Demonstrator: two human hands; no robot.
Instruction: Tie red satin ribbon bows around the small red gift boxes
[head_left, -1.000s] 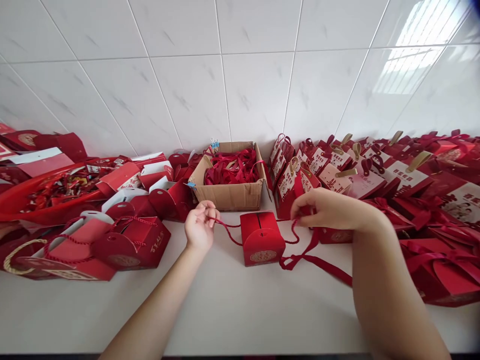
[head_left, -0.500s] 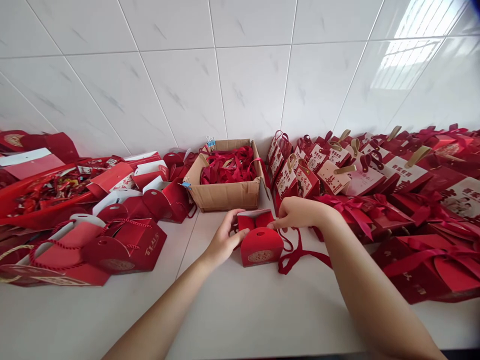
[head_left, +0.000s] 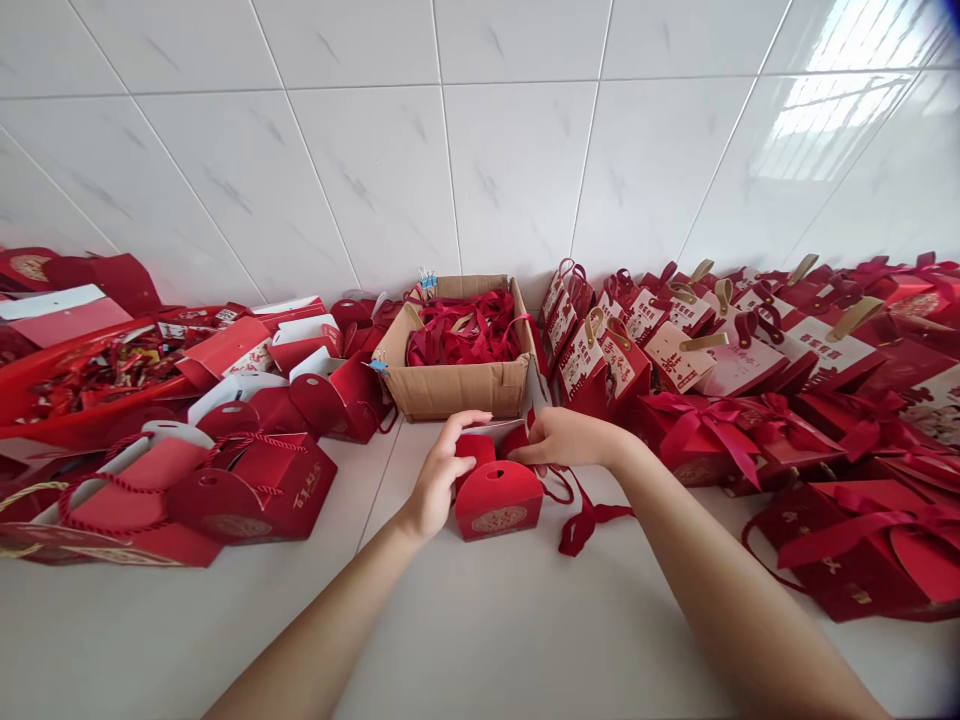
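In the head view a small red gift box (head_left: 499,508) stands on the white table, its top open and a rounded front flap with a hole raised toward me. My left hand (head_left: 441,478) grips its left side, the thumb over the left panel and the fingers reaching to the back. On the right side my right hand (head_left: 562,438) pinches the side panel near the top; some of its fingertips are hidden behind the box. Beside the box, to the right, a dark red ribbon (head_left: 589,522) trails loosely on the table.
Behind the box sits a cardboard carton (head_left: 457,390) full of red ribbons (head_left: 472,330). Unclosed red boxes (head_left: 251,495) and a red tray (head_left: 22,395) of wrapped sweets fill the left. Closed, ribbon-tied boxes (head_left: 847,545) crowd the right. A tiled wall (head_left: 517,170) borders the back.
The gift box has shifted slightly left and turned a little, with both hands still at its sides. My left fingers have spread farther along the back, and the view has swung slightly.
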